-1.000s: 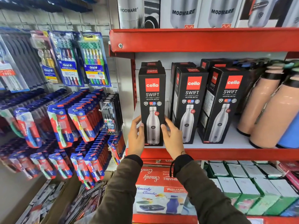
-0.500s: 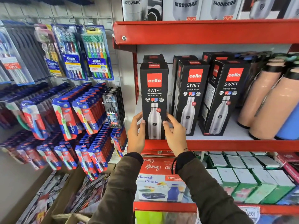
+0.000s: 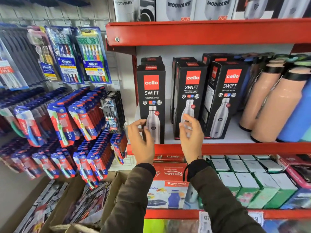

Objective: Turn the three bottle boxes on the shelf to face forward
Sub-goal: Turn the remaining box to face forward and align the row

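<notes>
Three black Cello Swift bottle boxes stand upright at the front of the red shelf. The left box shows its front face squarely. The middle box and the right box show their fronts, angled slightly, with a side panel also visible. More black boxes stand behind them. My left hand hovers open in front of the left box's lower left corner, not gripping it. My right hand is open in front of the middle box's lower part, fingers spread and empty.
Peach and blue bottles crowd the shelf's right side. Toothbrush packs hang on a grid wall to the left. Modware boxes sit on the shelf above. Boxed goods fill the shelf below, and a cardboard carton stands lower left.
Both hands have let go of the left box and drawn back from it. My right hand has shifted right, in front of the middle box. The left box stays upright, facing forward.
</notes>
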{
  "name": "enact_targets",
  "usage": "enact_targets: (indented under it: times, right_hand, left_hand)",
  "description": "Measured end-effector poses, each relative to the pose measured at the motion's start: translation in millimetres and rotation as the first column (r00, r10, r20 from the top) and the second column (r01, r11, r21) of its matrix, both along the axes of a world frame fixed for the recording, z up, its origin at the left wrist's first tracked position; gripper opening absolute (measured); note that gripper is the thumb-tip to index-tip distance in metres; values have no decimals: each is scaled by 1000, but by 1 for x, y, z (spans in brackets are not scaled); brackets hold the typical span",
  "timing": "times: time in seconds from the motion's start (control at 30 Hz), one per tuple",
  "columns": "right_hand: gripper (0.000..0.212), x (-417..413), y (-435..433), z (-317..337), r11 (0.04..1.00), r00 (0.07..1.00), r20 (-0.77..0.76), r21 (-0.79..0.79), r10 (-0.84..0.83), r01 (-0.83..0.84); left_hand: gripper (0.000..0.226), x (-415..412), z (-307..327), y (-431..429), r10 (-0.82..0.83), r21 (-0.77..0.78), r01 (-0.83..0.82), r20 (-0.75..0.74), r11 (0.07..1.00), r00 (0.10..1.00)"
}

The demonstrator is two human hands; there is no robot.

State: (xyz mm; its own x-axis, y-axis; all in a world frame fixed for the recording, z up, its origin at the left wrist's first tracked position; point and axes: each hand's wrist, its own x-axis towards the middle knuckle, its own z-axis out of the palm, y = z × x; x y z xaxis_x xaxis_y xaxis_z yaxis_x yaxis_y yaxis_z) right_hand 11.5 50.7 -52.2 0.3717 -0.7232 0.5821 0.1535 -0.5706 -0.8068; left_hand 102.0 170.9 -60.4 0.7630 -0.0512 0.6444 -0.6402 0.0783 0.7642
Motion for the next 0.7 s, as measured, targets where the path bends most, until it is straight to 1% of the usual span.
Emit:
enact_targets:
  times: [0.07, 0.13, 0.2, 0.23, 0.33, 0.43, 0.53, 0.6, 0.7]
  right_hand:
    - [36, -7, -15, 2, 997, 998, 17, -38, -66, 67]
    - [41, -12, -29, 2, 994, 996, 17, -49, -93, 93]
    - [47, -15, -40, 0, 997, 997, -33, -31, -71, 70]
    - [51, -17, -45, 0, 999, 996, -77, -9, -40, 39]
    - [58, -19, -57, 0, 998, 977, -207, 45, 54, -46]
    - [55, -15, -71, -2, 992, 950, -293, 89, 109, -86]
    - [51, -10, -81, -3, 987, 931, -342, 135, 129, -88]
    - [49, -10, -84, -3, 985, 923, -363, 155, 126, -73]
    - [46, -11, -86, -2, 989, 934, -345, 141, 96, -49]
  left_hand:
    - [23, -15, 6, -17, -47, 25, 44, 102, 999, 994]
    - [29, -30, 11, -36, -116, 71, 105, 168, 992, 979]
    - [36, -39, 14, -56, -201, 114, 183, 183, 977, 962]
    - [39, -43, 14, -66, -237, 123, 218, 165, 968, 957]
    - [45, -47, 11, -92, -251, 123, 241, 73, 963, 965]
    - [49, -41, 8, -112, -225, 107, 231, -70, 967, 972]
    - [49, -35, 10, -121, -252, 84, 288, -294, 954, 922]
    - [47, -30, 8, -125, -267, 85, 326, -402, 941, 876]
    - [45, -27, 5, -125, -251, 111, 326, -429, 939, 868]
